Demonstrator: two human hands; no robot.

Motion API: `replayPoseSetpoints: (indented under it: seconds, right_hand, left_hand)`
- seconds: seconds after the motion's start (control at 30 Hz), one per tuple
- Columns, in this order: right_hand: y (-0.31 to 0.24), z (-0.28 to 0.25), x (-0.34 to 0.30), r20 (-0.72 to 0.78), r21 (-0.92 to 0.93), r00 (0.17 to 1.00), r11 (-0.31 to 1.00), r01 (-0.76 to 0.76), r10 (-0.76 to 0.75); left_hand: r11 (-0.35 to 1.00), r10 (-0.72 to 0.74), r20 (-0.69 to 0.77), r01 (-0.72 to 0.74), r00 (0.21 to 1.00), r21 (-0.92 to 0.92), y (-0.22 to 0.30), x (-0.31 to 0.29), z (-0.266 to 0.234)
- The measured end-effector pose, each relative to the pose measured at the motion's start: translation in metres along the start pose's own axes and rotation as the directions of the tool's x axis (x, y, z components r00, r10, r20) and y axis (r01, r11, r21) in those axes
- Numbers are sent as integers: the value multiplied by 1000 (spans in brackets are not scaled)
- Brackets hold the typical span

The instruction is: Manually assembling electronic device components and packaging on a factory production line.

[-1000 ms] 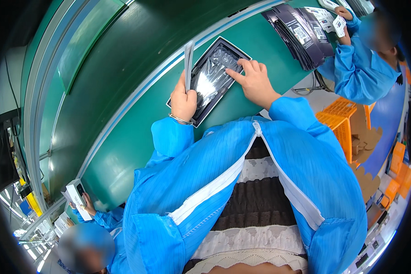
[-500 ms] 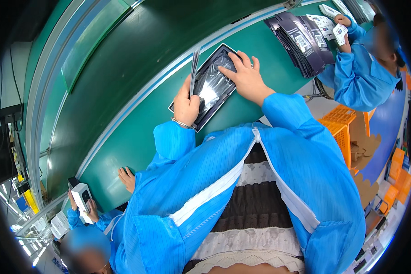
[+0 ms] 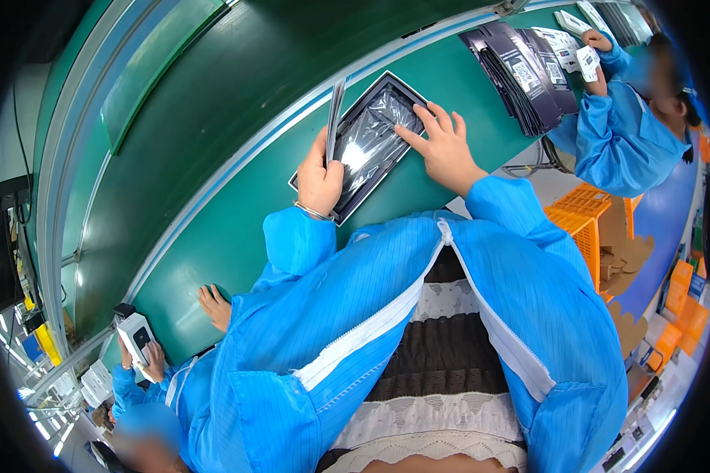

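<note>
A flat black box tray [image 3: 368, 140] with a shiny plastic-wrapped item inside lies on the green table [image 3: 213, 236] in front of me. My left hand [image 3: 320, 180] grips a thin grey lid or card [image 3: 335, 110] held upright on edge at the tray's left side. My right hand [image 3: 442, 146] lies flat with its fingers spread on the tray's right part, pressing the shiny wrap.
A dark green conveyor belt [image 3: 213, 94] runs behind the table. A stack of dark flat boxes [image 3: 517, 71] lies at the right, where a person in a blue coat [image 3: 623, 130] handles a white label. At lower left another person holds a white scanner [image 3: 138, 339]. Orange crates [image 3: 588, 229] stand to my right.
The tray and both my hands sit slightly farther right and higher in view. The person at lower left has brought a hand onto the table and raised the scanner.
</note>
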State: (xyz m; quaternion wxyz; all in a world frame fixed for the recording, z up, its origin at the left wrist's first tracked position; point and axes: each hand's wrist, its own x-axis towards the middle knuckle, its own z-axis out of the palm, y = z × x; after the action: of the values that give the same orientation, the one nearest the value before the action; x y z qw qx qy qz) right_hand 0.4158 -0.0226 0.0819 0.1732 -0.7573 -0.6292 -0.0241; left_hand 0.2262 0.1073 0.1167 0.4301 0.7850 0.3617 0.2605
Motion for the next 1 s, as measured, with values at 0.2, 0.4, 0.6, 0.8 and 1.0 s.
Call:
replayPoseSetpoints:
  seconds: [0.2, 0.4, 0.6, 0.8, 1.0]
  right_hand:
    - [6, 3, -9, -6, 22, 1000, 1000, 5, -5]
    - [14, 15, -18, -136, 292, 984, 954, -69, 112]
    - [17, 19, -25, -112, 521, 957, 836, -172, 267]
    - [12, 36, -23, -67, 648, 933, 726, -229, 355]
    - [18, 58, -28, 129, 896, 800, 277, -347, 586]
  left_hand:
    - [1000, -27, -2, 27, 1000, 1, -5, 1, 3]
    - [776, 122, 153, -191, 981, 602, 9, -9, 25]
    - [653, 42, 240, -208, 970, 728, 26, -10, 36]
    - [596, -182, 296, -134, 938, 791, 31, 21, 53]
    - [597, -40, 206, -142, 978, 789, 18, 28, 56]
